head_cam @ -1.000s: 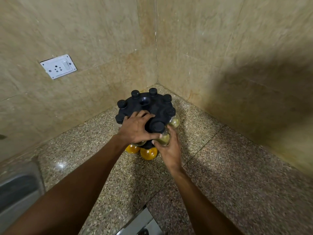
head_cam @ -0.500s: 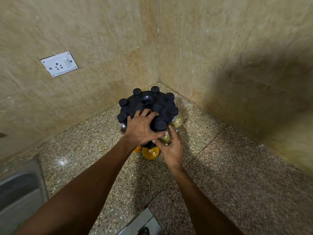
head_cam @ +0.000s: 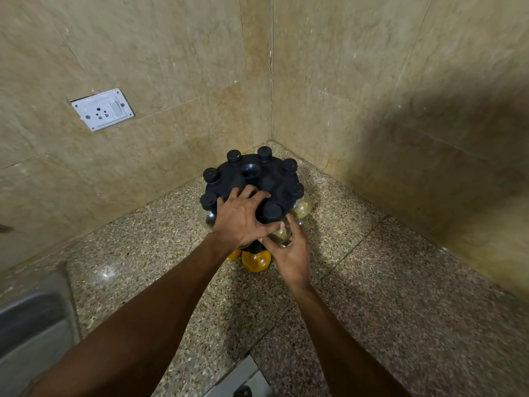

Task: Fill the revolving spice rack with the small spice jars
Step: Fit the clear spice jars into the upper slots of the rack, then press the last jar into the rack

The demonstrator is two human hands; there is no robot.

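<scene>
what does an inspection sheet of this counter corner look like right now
surface: speckled granite counter, in a tiled corner.
job's things: black spice rack with capped jars around its rim; orange jars on the lower tier.
clutter: nothing seen.
grippers: left hand rests spread on the rack top; right hand holds a clear jar at the rack's near edge.
cables: nothing seen.
surroundings: wall socket on the left wall; steel sink at lower left.
</scene>
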